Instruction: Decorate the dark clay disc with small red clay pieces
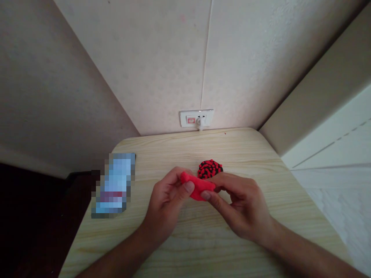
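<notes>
A soft, bright red piece of modelling clay (197, 188) is held up between both hands over the table. My left hand (168, 202) pinches its left end, with the thumb pressed on the near face. At the other end, my right hand (243, 204) grips the clay between thumb and fingers. The piece looks flattened and bends a little in the middle. Just behind the hands, a round black lump dotted with red bits (210, 169) lies on the table, its near edge partly hidden by the clay and right fingers.
The pale wood-grain table (162, 150) has rounded corners and stands against the wall. A blurred-out flat device, likely a phone (116, 181), lies at the left edge. A wall socket (196, 118) with a white plug and cable sits behind. White bedding-like fabric (333, 200) is at right.
</notes>
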### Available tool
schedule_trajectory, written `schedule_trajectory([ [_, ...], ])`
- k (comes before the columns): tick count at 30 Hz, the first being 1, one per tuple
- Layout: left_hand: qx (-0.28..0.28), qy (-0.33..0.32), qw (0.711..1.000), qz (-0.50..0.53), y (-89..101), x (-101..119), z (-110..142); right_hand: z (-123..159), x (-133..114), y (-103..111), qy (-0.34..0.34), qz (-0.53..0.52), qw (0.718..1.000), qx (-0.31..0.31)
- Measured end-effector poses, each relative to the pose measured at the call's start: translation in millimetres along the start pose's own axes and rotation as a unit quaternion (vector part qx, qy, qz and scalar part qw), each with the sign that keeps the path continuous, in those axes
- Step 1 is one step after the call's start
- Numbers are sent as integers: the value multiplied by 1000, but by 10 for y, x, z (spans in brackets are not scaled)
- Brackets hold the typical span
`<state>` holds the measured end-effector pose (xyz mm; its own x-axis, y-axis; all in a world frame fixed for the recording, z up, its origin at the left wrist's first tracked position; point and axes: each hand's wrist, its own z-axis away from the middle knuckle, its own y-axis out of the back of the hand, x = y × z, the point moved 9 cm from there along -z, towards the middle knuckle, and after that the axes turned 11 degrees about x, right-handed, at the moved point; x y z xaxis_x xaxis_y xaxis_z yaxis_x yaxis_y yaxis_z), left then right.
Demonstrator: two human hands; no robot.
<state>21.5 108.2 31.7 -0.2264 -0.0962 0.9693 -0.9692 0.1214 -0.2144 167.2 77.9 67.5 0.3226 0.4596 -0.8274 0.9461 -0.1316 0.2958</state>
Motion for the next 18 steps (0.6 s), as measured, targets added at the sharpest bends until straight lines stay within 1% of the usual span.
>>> schedule_trajectory([
  [2,33,-54,998,-26,74,59,17,4,46,-4,-22,-6,1000,3],
  [4,68,-128,986,-78,157,145,46,0,68,-1,-30,0,999,13],
  [6,76,-186,967,-153,186,204,70,-5,91,16,-36,10,999,30],
  [7,71,-201,959,-186,184,211,71,-5,106,21,-41,10,998,37],
  [8,62,-205,955,-206,176,208,66,-3,120,22,-46,3,998,41],
  [10,38,-184,961,-203,150,180,47,7,142,3,-54,-27,997,37],
  [13,4,-117,980,-162,88,122,29,25,142,-17,-53,-76,995,29],
  [15,3,-86,986,-145,60,124,33,33,131,-9,-47,-88,995,32],
  [18,16,-76,988,-134,36,190,44,43,126,0,-45,-84,995,38],
])
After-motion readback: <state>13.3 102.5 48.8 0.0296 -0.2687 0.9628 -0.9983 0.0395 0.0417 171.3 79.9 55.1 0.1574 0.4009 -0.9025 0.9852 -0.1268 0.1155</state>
